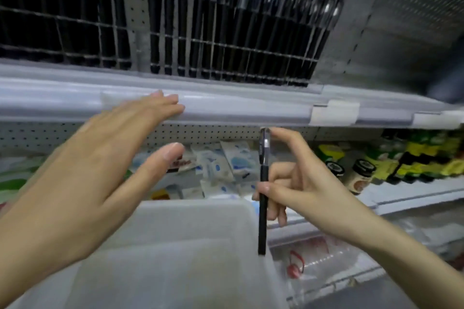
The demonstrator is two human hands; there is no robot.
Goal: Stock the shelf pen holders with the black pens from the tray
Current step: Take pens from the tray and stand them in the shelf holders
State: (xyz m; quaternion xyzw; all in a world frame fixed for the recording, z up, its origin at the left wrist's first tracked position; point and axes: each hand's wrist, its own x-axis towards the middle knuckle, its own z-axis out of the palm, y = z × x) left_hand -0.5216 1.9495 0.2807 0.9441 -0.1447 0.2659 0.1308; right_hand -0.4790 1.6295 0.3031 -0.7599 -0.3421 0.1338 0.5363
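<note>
**Risks (judged).**
- The black pen [263,208] is held upright by the right hand [301,188]. It is pinched at mid-barrel between thumb and curled fingers, with the index fingertip set on the cap. With one pinch point the pen could pivot or slip, and a drop would land it in the tray or among the lower-shelf stock.
- The cap is seen just under the shelf rail [251,108]. It could be caught on the rail if the pen is raised straight up.
- The right pen holder [226,57] looks packed, and the pens at its right end lean outward. A forced insertion could jam against the wire or tip the leaning pens out.
- The left hand [100,158] is spread flat, fingers straight, holding nothing, with its fingertips at the rail. Contact cannot be confirmed. The hands are well apart.

**Containers.**
- Right pen holder: wire basket on the far upper shelf, filled with upright black pens.
- Left pen holder [62,32]: far left, likewise dark with pens. Blur prevents any count.
- Tray [175,221]: translucent plastic, near and centre, below both hands. No pens can be made out in its visible part, and the bottom is blurred.
- Lower shelf: white packets [226,165] in the middle, jars [359,178] to the right.
</note>
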